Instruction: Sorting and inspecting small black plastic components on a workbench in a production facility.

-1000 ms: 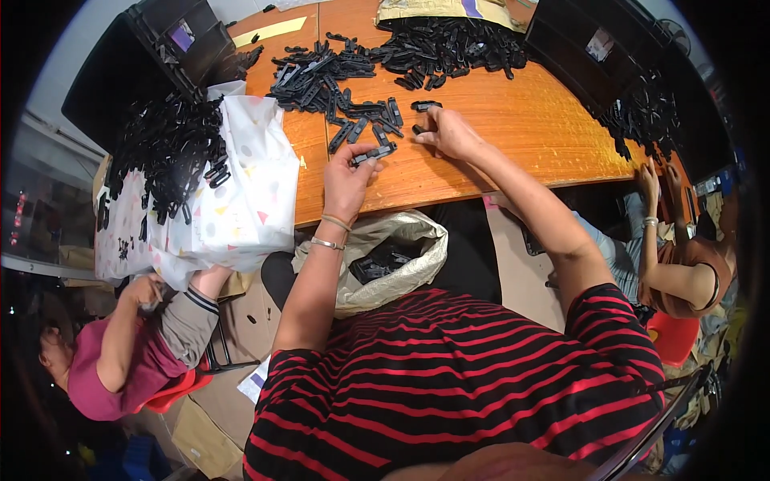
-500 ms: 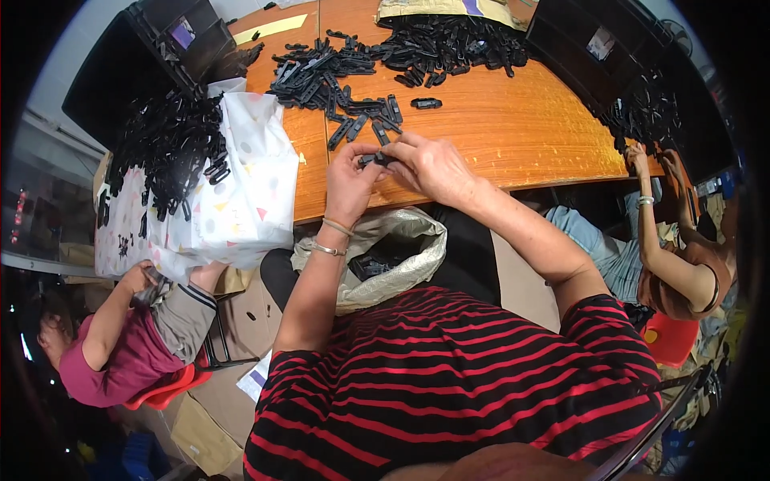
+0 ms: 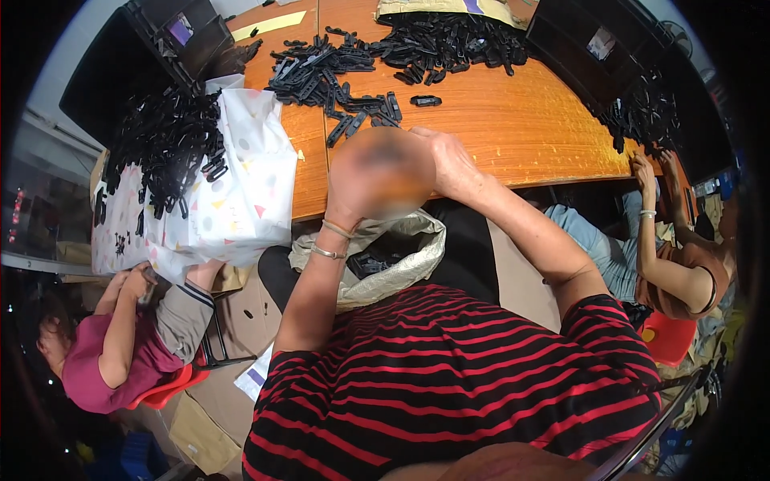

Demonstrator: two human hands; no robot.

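Observation:
My left hand (image 3: pixel 375 178) and my right hand (image 3: pixel 457 164) are pressed together just above the near edge of the orange wooden table (image 3: pixel 513 120). A blurred patch covers my left hand and my right fingertips, so whatever lies between them is hidden. My left wrist carries two thin bracelets (image 3: pixel 330 240). Just beyond the hands lies a loose spread of black plastic parts (image 3: pixel 321 72), with a single black part (image 3: pixel 425 100) lying apart from it. A larger heap of black parts (image 3: pixel 449 40) sits farther back.
A white patterned bag (image 3: pixel 241 192) topped with black parts hangs over the table's left edge. An open pale sack (image 3: pixel 401 240) sits in my lap. One person in pink (image 3: pixel 104 353) sits at left, another in brown (image 3: pixel 682 272) at right beside more black parts (image 3: pixel 642 112). Dark bins (image 3: pixel 176 32) stand at the back.
My right hand came back from the lone part on the table to my left hand. Both hands, then pinching a small black part, drew closer to me.

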